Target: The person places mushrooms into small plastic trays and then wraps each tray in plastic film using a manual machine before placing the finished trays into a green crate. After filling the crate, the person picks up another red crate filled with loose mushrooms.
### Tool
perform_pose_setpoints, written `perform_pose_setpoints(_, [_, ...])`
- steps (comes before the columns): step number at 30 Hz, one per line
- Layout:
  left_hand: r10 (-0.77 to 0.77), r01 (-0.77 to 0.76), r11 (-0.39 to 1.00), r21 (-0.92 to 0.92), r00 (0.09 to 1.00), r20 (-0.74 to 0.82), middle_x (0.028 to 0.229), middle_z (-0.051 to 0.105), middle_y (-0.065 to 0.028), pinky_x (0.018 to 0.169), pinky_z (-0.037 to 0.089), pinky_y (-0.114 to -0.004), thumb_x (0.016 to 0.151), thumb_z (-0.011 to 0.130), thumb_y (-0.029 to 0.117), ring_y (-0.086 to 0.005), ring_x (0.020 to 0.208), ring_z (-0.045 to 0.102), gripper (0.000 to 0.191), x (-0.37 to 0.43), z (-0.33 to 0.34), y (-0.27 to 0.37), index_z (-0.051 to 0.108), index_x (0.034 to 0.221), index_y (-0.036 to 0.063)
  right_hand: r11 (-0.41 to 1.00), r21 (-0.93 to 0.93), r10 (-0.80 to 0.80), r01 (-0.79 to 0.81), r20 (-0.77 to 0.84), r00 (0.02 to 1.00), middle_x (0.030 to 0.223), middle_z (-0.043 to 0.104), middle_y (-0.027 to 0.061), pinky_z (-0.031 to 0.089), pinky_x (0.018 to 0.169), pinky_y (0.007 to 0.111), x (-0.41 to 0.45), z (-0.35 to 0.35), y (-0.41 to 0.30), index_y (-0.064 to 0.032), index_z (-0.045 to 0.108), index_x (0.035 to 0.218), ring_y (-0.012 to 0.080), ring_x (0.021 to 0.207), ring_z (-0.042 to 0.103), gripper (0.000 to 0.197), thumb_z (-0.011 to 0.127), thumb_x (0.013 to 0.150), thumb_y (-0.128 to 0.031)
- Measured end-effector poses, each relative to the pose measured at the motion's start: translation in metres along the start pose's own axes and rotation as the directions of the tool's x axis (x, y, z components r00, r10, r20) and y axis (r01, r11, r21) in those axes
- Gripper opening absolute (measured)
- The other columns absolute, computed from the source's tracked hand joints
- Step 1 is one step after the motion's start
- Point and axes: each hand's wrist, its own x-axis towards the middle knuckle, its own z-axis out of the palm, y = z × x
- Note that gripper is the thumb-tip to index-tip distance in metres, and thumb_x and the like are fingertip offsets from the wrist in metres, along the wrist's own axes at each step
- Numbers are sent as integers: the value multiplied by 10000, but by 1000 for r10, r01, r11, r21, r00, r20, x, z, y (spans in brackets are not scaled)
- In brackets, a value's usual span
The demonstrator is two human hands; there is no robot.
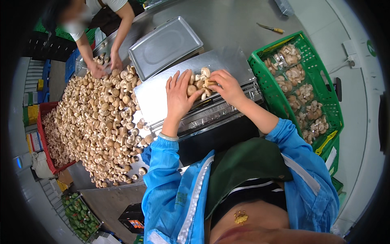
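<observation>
A small group of shiitake mushrooms (199,82) lies on the metal plate of a film wrapping machine (225,59). My left hand (179,93) rests along the group's left side, fingers extended and thumb spread, touching the mushrooms without gripping any. From the right, the bent fingers of my right hand (227,87) hold a mushroom (209,83) at the group's edge. Clear film (207,117) stretches across the machine's front, below both hands. Close by on the left, a large heap of loose shiitake mushrooms (103,122) spreads over the steel table.
Behind the plate sits a metal tray (166,45). On the right, a green crate (327,100) holds several wrapped mushroom packs (295,74). A knife (271,28) lies on the steel table (231,21). Across the heap, a co-worker's hands (105,67) touch mushrooms. A red crate (45,143) stands far left.
</observation>
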Motion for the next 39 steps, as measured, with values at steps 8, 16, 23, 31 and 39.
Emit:
perform_pose_setpoints(8, [35, -34, 999, -37, 999, 22, 1255, 536, -72, 1069, 205, -471, 767, 663, 353, -320, 1231, 405, 511, 5, 10, -2, 539, 1184, 86, 989, -143, -54, 46, -53, 997, 1209, 520, 131, 350, 984, 417, 6, -12, -5, -37, 551, 1157, 303, 1162, 434, 442, 620, 810, -301])
perform_pose_setpoints(16, [90, -90, 996, -26, 996, 8, 1272, 528, -70, 1060, 212, -476, 897, 483, 287, -335, 1222, 413, 380, 15, 30, 9, 514, 1225, 97, 916, -379, -98, 132, 106, 989, 1353, 426, 149, 266, 1057, 440, 2, 0, 15, 17, 440, 1283, 305, 1303, 317, 604, 502, 879, -427])
perform_pose_setpoints(23, [-14, 8, 963, -270, 1000, -19, 1285, 529, -94, 1051, 242, -434, 927, 442, 326, -283, 1252, 401, 422, 20, 25, 8, 488, 1266, 79, 959, -257, -101, 121, 88, 991, 1369, 400, 164, 270, 1059, 426, 3, -11, 22, 6, 441, 1286, 306, 1296, 334, 601, 527, 875, -424])
perform_pose_setpoints(31, [-741, 726, 671, -154, 666, -85, 771, 667, -115, 675, 482, -339, 833, 650, 271, -246, 728, 639, 264, -81, -56, -20, 691, 841, 10, 902, -332, 288, -276, -12, 958, 991, 572, 132, 404, 883, 390, -77, -119, 32, -8, 613, 988, 301, 1008, 507, 337, 643, 810, -293])
perform_pose_setpoints(39, [-568, 575, 816, 56, 816, -102, 690, 564, -116, 646, 408, -387, 787, 683, 255, -267, 709, 528, 254, -129, 15, 10, 611, 695, 29, 874, -371, 368, -313, 88, 926, 771, 602, 94, 418, 712, 377, -87, -57, 34, -25, 635, 743, 265, 786, 571, 280, 626, 817, -296])
